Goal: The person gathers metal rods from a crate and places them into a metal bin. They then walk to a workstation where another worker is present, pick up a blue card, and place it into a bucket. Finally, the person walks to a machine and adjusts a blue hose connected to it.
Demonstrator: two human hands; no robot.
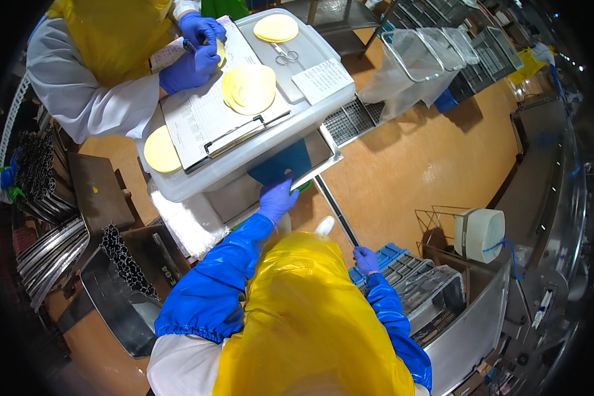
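My left hand [278, 198], in a blue-violet glove, is closed round the metal edge [321, 170] of a stand below a pale plastic lid [340, 63]. Beside its thumb lies a flat blue sheet [290, 162], partly under the lid. My right hand [365, 260], gloved alike, hangs low on the right with loosely curled fingers. I see nothing in it; it is nearest to the blue and grey crates [393, 261]. On the lid are a clipboard [198, 125] with papers, several yellow discs [249, 88], scissors [284, 55] and a written card [322, 80].
Across the lid, a co-worker's gloved hands [195, 56] hold a pen and a yellow disc. Metal racks and a black tub [122, 317] stand at left. A bag-lined frame [402, 69] is at far right, a white container [480, 234] at right. A drain channel [336, 211] crosses the floor.
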